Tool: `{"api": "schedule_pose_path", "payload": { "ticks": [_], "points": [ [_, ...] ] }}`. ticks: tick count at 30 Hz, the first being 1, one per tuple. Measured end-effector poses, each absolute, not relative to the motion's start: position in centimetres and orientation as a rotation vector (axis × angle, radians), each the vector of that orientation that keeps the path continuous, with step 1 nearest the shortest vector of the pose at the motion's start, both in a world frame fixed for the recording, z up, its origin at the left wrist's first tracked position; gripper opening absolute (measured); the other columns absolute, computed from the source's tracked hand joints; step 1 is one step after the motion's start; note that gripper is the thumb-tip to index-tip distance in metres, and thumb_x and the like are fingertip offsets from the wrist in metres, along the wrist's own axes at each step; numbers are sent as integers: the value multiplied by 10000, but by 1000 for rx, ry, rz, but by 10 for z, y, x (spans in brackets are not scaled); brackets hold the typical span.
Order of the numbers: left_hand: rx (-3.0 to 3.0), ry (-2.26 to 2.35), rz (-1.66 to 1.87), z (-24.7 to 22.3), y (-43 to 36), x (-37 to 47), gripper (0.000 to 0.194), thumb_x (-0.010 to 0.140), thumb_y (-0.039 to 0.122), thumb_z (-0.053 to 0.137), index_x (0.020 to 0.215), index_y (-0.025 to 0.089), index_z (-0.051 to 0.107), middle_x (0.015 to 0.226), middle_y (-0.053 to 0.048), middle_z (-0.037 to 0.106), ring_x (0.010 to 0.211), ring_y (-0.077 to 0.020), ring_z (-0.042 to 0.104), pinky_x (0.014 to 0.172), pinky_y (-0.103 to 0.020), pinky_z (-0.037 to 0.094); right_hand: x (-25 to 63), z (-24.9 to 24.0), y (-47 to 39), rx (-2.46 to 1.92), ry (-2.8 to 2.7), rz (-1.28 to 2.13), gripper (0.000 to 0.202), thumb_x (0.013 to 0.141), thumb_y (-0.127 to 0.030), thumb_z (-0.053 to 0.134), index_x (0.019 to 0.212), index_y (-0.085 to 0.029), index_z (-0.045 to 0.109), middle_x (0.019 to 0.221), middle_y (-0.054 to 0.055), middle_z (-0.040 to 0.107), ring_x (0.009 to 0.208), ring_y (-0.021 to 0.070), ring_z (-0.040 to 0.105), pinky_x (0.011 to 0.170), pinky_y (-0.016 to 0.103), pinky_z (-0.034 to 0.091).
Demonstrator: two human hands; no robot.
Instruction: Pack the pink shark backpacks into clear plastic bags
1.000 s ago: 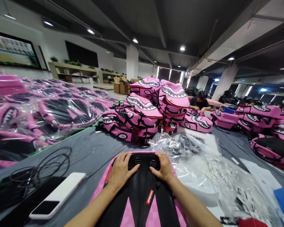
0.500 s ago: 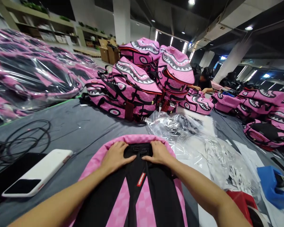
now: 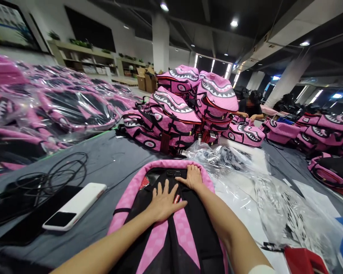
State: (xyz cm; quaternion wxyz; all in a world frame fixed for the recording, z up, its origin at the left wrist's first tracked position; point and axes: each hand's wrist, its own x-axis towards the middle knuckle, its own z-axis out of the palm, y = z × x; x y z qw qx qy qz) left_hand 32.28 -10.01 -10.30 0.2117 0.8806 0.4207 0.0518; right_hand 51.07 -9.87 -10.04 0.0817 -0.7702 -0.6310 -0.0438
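A pink and black backpack lies before me on the grey-covered table, its black panel with two pink checkered stripes facing up. Flat on the middle of that panel rests my left hand, fingers spread, beside a small red label. My right hand curves over the upper right rim, its fingertips on the pink edge and its thumb pointing inward. Two black buckles sit near the top of the panel between the hands. The lower end of the backpack runs out of view.
Pink shark-mouth backpacks are piled ahead, with more at the right. Plastic-wrapped backpacks fill the left. A white power bank and black cables lie at left; clear plastic bags and a red tape dispenser at right. A person works beyond.
My left hand has left the top rim and moved down onto the middle of the panel, fingers now spread. My right hand stays at the upper rim. The view has shifted left.
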Motion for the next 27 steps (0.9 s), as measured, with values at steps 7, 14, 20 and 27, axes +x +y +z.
{"api": "schedule_pose_path", "payload": {
  "ticks": [7,14,20,27],
  "points": [
    [2478,1262,177,-98,-104,323,722,919,573,533,1564,285,383,1692,-191,81,1543,-458,129,1181,-677,203,536,-56,-103,-2268,-2041,-210,434,914,-148,649,1339,-197,578,1446,148,557,1346,288,498,1079,396,426],
    [2508,1326,140,-103,-91,326,701,923,568,547,1559,330,373,1702,-152,80,1552,-437,136,1201,-632,210,564,-37,-41,-2498,-2101,41,309,769,-199,847,1042,-141,717,1067,83,751,1025,253,700,942,423,532],
    [2570,1408,290,-122,-66,333,663,922,582,560,1529,350,432,1704,-128,151,1537,-448,207,1171,-636,267,544,-35,-44,-2415,-2088,-73,448,809,-103,784,1236,-86,652,1263,217,683,1240,334,607,1061,481,442],
    [2425,1321,646,-131,-71,338,507,975,505,461,1434,325,579,1671,-77,310,1525,-407,252,1188,-656,227,450,-13,-202,-1556,-2460,-42,418,1034,-390,502,1400,-190,539,1525,107,505,1418,219,415,1214,408,299]
  ]
}}
